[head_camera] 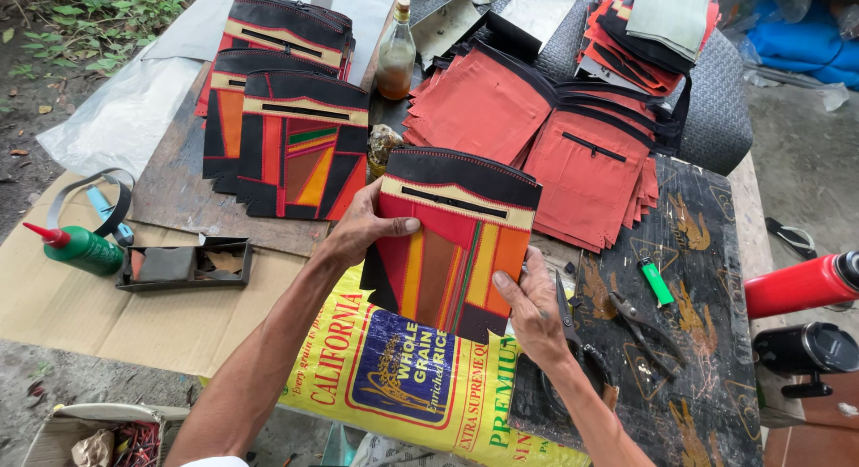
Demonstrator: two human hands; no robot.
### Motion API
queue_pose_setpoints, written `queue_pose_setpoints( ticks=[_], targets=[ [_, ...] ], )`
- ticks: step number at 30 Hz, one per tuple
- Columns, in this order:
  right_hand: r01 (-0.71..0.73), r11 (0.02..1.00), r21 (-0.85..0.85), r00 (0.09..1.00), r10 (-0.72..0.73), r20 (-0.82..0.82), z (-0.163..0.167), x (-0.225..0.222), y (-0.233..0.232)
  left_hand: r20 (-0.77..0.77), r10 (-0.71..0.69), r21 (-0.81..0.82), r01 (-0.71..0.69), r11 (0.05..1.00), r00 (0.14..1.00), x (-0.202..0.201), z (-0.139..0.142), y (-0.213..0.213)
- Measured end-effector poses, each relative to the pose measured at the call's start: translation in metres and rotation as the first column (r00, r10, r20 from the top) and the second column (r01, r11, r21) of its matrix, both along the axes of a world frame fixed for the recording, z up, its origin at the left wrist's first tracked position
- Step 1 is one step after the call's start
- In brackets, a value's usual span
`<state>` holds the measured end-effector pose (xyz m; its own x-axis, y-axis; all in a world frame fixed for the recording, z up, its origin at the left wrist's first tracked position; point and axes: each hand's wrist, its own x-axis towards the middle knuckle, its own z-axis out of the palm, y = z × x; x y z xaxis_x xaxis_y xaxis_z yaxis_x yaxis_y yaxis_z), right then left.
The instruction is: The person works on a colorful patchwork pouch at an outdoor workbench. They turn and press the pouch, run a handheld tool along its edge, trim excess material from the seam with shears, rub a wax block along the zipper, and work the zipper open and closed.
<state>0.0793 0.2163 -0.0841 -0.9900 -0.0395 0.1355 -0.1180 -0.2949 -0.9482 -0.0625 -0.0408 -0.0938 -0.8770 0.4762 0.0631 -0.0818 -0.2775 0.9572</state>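
Yellow woven sack (pixel 394 377) lies nearest me on the surface, under both my forearms. My right hand (pixel 532 310) reaches in from below, wrist bent, thumb pressed on the lower right edge of a patchwork pouch (pixel 452 243) of black, red, orange and yellow panels; its grip pinches that edge. My left hand (pixel 362 227) comes in from the left, arm stretched long, thumb laid across the front, its grip clasping the upper left side. The pouch hangs tilted above the sack. Scissors (pixel 573 337) and pliers (pixel 640 328) rest just right of my right hand. Farther off lie finished pouches (pixel 286 136) and a stack of orange pieces (pixel 537 131).
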Motion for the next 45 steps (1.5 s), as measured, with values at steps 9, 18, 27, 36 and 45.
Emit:
queue_pose_setpoints(
  ticks=[9,18,27,36,45],
  targets=[
    [-0.064,0.993,0.101,0.997,0.059,0.046,-0.018,0.013,-0.001,-0.374,-0.157,-0.460,-0.036,0.887,0.914,-0.044,0.070,0.002],
    [-0.095,0.979,0.181,0.992,0.079,0.095,-0.016,0.020,-0.013,-0.421,-0.690,-0.733,0.228,0.641,0.588,-0.037,0.108,0.079],
    [-0.073,0.980,0.186,0.995,0.058,0.082,-0.024,0.015,-0.012,-0.457,-0.587,-0.606,0.249,0.755,0.668,-0.041,0.094,0.084],
    [-0.128,0.992,0.021,0.947,0.116,0.299,-0.031,0.015,-0.005,-0.378,-0.574,-0.715,0.165,0.680,0.726,-0.051,0.058,0.106],
    [-0.248,0.912,-0.326,0.834,0.372,0.408,-0.050,0.031,-0.005,-0.247,-0.615,-0.780,0.223,0.585,0.749,-0.096,0.013,0.122]
  ],
)
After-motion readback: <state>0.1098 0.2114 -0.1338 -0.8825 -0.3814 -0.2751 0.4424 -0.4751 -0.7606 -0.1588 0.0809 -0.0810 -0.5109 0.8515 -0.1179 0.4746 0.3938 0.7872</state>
